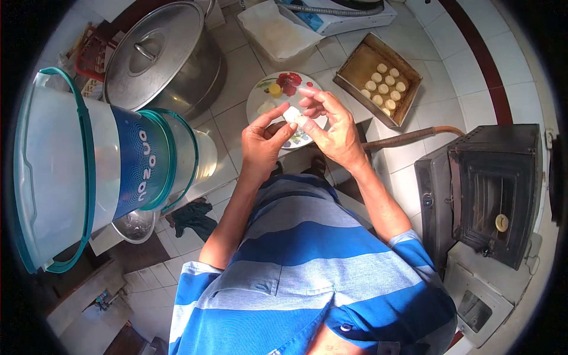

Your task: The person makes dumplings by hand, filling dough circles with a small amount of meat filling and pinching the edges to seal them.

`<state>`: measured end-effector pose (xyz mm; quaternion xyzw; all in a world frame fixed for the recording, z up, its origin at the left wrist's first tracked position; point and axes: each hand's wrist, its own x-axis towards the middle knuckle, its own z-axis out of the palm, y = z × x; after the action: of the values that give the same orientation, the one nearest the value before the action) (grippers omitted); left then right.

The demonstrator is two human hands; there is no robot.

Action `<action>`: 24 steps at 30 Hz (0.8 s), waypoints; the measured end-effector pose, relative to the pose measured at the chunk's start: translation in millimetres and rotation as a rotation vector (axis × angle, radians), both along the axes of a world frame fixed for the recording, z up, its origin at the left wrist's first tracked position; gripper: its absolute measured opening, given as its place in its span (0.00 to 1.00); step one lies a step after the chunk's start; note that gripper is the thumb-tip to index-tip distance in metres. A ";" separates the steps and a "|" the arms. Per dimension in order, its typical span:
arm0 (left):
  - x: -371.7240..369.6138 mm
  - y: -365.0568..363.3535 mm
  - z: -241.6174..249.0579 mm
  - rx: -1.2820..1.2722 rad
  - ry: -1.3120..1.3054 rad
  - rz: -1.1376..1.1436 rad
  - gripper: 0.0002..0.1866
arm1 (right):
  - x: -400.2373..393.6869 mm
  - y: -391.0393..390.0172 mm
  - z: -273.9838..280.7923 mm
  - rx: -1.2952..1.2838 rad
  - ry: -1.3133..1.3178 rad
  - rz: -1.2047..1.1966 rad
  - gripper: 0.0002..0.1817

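Grasping is applied at the white piece (291,114), positioned over the floral plate (254,121); 12 o'clock is the top of the head view, with the piece as clock centre. The left hand (262,142) pinches the piece between thumb and index finger. The right hand (336,133) sets its thumb against the piece from 4 o'clock, its other fingers extended and slightly curved; whether it shares the grip cannot be told. On the plate, a yellow piece (275,89) lies at 11 o'clock and a pale lump (266,107) between 9 and 10 o'clock. The plate rests on the tiled tabletop (236,94). At 2 o'clock, a rectangular metal tray (345,81) contains pale rounds (383,89) grouped at its right end. At 12 o'clock is a paper-lined container (278,29); at 10 o'clock, a lidded metal pot (195,86). A blue-banded bucket (62,171) occupies 8 to 9 o'clock; a dark oven (497,183) with a windowed front, 3 to 4 o'clock.
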<state>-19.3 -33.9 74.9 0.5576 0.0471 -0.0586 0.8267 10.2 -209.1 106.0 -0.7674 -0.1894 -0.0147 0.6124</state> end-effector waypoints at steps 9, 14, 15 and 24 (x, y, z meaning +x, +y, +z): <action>4.1 -1.3 -7.0 -0.196 0.083 -0.003 0.20 | 1.8 0.1 -14.6 0.225 0.158 -0.036 0.25; 6.5 1.8 -7.9 -0.406 0.153 0.021 0.18 | 6.9 -14.4 -2.8 -0.362 -0.529 -0.026 0.19; 6.3 1.8 -6.0 -0.413 0.182 0.020 0.18 | 7.3 -15.8 -3.9 -0.476 -0.682 -0.015 0.18; 6.0 2.8 -12.5 -0.576 0.234 0.005 0.18 | 1.1 -13.2 -9.5 -0.308 -0.546 -0.088 0.18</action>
<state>-13.3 -31.1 62.4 0.2898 0.1245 -0.1313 0.9398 11.3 -222.3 96.6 -0.8264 -0.3132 -0.2179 0.4141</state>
